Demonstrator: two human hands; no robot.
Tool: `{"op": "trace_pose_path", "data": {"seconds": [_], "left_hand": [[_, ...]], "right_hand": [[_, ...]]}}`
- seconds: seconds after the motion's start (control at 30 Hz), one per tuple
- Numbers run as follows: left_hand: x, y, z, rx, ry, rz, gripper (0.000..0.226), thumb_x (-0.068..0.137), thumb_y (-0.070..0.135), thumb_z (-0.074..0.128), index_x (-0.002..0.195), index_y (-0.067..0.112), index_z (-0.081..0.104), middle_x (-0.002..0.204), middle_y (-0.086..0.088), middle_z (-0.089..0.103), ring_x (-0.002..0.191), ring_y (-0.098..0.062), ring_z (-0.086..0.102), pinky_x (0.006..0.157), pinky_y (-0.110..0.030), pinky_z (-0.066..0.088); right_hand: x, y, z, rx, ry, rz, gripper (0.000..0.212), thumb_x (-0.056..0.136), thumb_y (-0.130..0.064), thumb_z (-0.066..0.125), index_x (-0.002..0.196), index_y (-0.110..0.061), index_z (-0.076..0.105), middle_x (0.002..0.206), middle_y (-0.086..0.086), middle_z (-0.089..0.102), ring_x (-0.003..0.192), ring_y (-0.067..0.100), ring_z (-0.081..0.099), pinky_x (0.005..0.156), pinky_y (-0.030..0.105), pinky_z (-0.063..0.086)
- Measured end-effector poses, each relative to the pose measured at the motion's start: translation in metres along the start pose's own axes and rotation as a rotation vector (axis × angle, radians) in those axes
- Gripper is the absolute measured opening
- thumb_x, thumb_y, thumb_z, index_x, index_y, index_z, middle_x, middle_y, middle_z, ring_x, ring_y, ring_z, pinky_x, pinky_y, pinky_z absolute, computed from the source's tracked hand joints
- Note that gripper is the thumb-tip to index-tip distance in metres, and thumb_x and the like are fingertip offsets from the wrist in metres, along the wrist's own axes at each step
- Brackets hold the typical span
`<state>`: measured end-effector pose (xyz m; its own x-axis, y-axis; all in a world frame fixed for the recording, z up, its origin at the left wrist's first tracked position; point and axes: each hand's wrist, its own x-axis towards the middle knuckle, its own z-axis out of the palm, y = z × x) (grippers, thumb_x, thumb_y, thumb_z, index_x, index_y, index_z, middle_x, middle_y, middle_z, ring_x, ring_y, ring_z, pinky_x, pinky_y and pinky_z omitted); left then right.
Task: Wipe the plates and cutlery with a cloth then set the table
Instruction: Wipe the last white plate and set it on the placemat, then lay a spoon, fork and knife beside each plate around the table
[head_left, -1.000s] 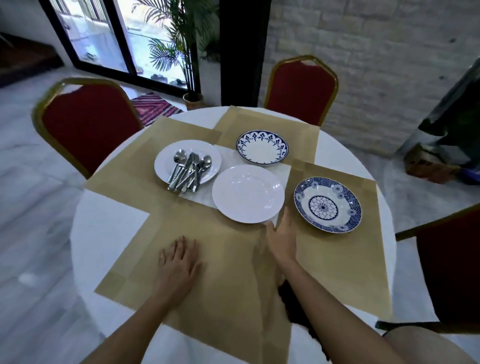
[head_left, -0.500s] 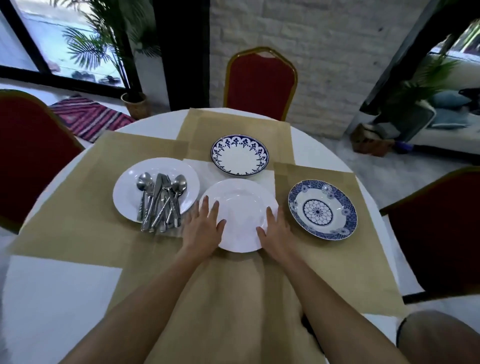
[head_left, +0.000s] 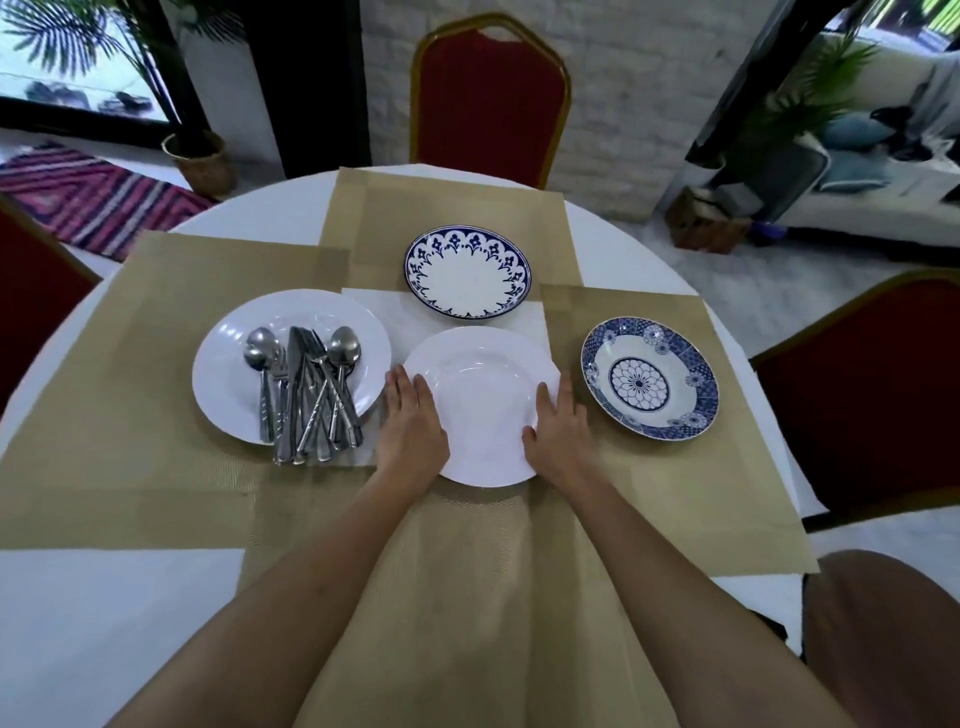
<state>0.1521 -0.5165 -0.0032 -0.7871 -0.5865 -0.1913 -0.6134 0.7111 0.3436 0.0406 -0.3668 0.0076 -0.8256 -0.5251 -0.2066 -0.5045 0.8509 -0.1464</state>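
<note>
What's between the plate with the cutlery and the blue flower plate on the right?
A plain white plate, the left hand touching its left edge and the right hand its right edge, in the head view.

The plate sitting between the left fingers (head_left: 405, 387) and right fingers (head_left: 553, 402) is looking plain glossy white, zero pattern. Just outside the left fingers another white plate (head_left: 228, 364) is carrying shiny silver cutlery (head_left: 306, 395). Beyond the fingertips a white dish (head_left: 467, 273) is sporting a navy scalloped rim with little flower motifs, and past the right fingers a bowl-ish plate (head_left: 649, 379) is showing a blue patchwork rim plus a round flower medallion. Tan woven placemats (head_left: 467, 597) are covering the white table (head_left: 104, 623), and a red chair (head_left: 488, 98) is flashing a gold frame.
</note>
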Motion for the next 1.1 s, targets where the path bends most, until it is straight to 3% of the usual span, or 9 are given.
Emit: {"op": "trace_pose_path", "data": {"seconds": [0.2,0.33,0.43,0.5,0.67,0.83,1.0,1.1], "left_hand": [[-0.020,-0.005,-0.002,0.025,0.030,0.036,0.069,0.096,0.019,0.040,0.150,-0.003,0.002,0.157,-0.023,-0.009,0.146,-0.032,-0.012,0.121,-0.039,0.002],[-0.070,-0.008,0.004,-0.139,0.082,0.021,0.073,0.093,0.016,0.050,0.150,-0.002,0.007,0.159,-0.018,-0.005,0.147,-0.029,-0.009,0.119,-0.036,0.005],[-0.121,-0.016,0.020,-0.202,0.123,-0.021,0.076,0.086,0.007,0.059,0.148,-0.004,0.016,0.158,-0.019,0.004,0.147,-0.028,-0.003,0.116,-0.044,0.025],[-0.155,-0.021,0.033,-0.193,0.141,-0.058,0.078,0.081,0.005,0.065,0.146,-0.005,0.023,0.157,-0.020,0.011,0.145,-0.027,0.003,0.108,-0.047,0.036],[-0.214,-0.019,0.051,-0.130,0.144,-0.128,0.079,0.080,0.007,0.067,0.146,-0.003,0.025,0.156,-0.020,0.014,0.146,-0.035,0.013,0.105,-0.047,0.038],[-0.232,-0.004,0.052,-0.088,0.137,-0.175,0.078,0.090,0.016,0.057,0.151,0.003,0.011,0.159,-0.015,0.001,0.148,-0.029,-0.001,0.113,-0.039,0.028],[-0.234,0.001,0.049,-0.045,0.110,-0.208,0.075,0.093,0.018,0.051,0.151,0.003,0.006,0.160,-0.014,-0.005,0.148,-0.028,-0.006,0.115,-0.037,0.024],[-0.230,0.008,0.049,0.026,0.124,-0.212,0.071,0.093,0.017,0.049,0.151,0.004,0.010,0.159,-0.016,0.000,0.148,-0.032,-0.003,0.119,-0.045,0.008]], "right_hand": [[-0.020,0.000,-0.006,-0.016,0.030,-0.015,0.072,0.093,-0.030,0.047,0.152,-0.009,0.011,0.160,0.015,-0.004,0.128,0.037,0.031,0.105,0.039,0.031],[-0.066,0.007,-0.001,0.021,0.042,-0.091,0.075,0.088,-0.025,0.055,0.149,0.000,0.020,0.156,0.027,0.010,0.131,0.041,0.033,0.110,0.043,0.025],[-0.110,0.013,0.016,0.038,0.013,-0.151,0.077,0.066,-0.021,0.074,0.134,0.006,0.048,0.142,0.034,0.038,0.097,0.045,0.059,0.086,0.047,0.049],[-0.140,0.017,0.025,0.032,-0.032,-0.176,0.076,0.061,-0.023,0.076,0.128,0.006,0.054,0.137,0.034,0.045,0.090,0.041,0.063,0.077,0.042,0.053],[-0.190,0.035,0.043,0.101,-0.044,-0.231,0.067,0.071,-0.026,0.064,0.129,0.006,0.053,0.140,0.035,0.040,0.084,0.041,0.061,0.075,0.043,0.053],[-0.205,0.046,0.041,0.141,-0.022,-0.267,0.066,0.094,-0.029,0.047,0.150,-0.003,0.023,0.157,0.026,0.004,0.125,0.041,0.039,0.105,0.043,0.033],[-0.204,0.048,0.040,0.153,-0.016,-0.266,0.068,0.097,-0.034,0.042,0.152,-0.008,0.013,0.159,0.018,-0.006,0.132,0.035,0.031,0.109,0.039,0.029],[-0.203,0.049,0.040,0.119,0.005,-0.248,0.067,0.098,-0.040,0.038,0.153,-0.012,0.014,0.160,0.015,-0.001,0.130,0.031,0.033,0.108,0.037,0.029]]}}
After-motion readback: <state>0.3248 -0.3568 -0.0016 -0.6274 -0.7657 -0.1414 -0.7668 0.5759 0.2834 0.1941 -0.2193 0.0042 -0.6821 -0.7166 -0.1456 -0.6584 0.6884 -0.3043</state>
